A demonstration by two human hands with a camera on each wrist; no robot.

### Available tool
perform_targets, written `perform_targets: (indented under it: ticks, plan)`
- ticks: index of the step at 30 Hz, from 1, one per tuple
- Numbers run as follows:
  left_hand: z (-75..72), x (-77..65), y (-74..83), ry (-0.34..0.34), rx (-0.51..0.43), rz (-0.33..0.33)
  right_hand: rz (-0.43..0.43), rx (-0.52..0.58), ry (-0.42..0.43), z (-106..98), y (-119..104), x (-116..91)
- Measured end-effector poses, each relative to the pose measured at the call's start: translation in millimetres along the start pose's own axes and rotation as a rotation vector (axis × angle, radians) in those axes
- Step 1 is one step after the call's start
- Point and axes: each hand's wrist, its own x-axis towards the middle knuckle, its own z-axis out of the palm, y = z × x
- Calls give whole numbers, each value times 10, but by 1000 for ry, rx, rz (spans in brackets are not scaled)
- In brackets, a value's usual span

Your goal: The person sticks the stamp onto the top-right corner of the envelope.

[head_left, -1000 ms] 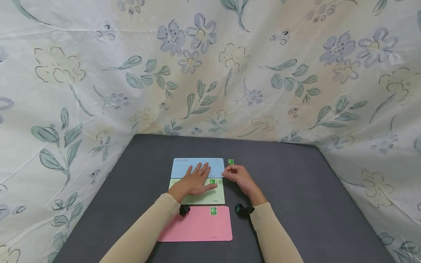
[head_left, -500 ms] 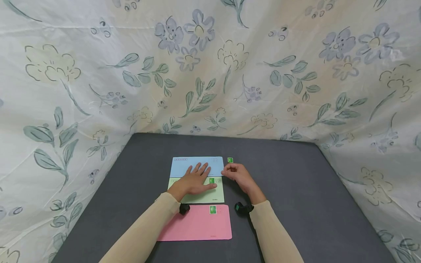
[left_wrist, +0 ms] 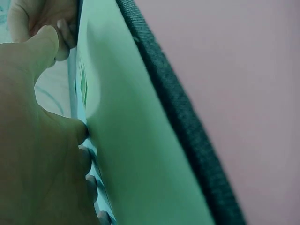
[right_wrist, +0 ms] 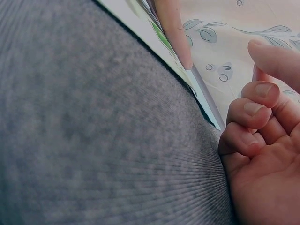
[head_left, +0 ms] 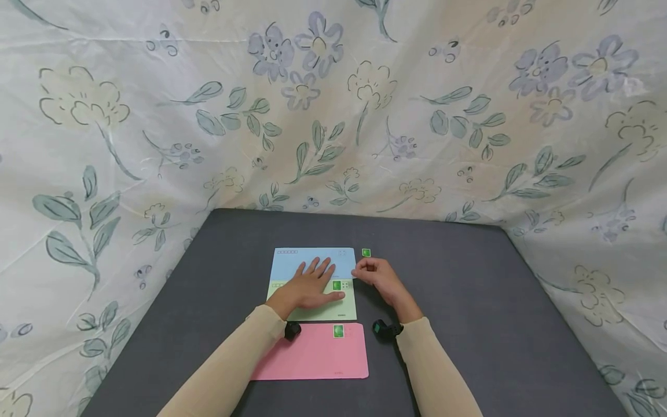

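Observation:
My left hand (head_left: 307,288) rests palm down with spread fingers across the blue envelope (head_left: 283,266) and the green envelope (head_left: 323,314) below it. Its thumb lies just under the green stamp (head_left: 336,285) on the green envelope. At the blue envelope's right edge is my right hand (head_left: 383,281), thumb and forefinger brought together. In the right wrist view that hand's fingers (right_wrist: 241,138) are curled, and nothing shows between them. A loose green stamp (head_left: 366,252) lies on the cloth just beyond the right hand, beside the blue envelope's upper right corner.
Nearest me lies a pink envelope (head_left: 318,359) with a green stamp (head_left: 338,331) at its upper right, partly under my left forearm. The table has a dark grey cloth (head_left: 469,301). A flowered curtain (head_left: 333,116) hangs behind it and at both sides.
The head view has shifted slightly. Both hands, the envelopes and the loose stamp keep their places.

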Motion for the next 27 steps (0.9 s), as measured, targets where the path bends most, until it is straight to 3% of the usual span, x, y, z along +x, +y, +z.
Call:
perform_targets:
  ticks: [12, 19, 27]
  plan:
    - [-52, 1, 2, -19, -23, -4, 26, 8, 6, 12, -23, -2]
    - [-68, -3, -83, -17, -117, 0, 19, 72, -21, 6, -61, 40]
    - [156, 242, -285, -67, -141, 17, 62, 93, -44, -11, -65, 7]
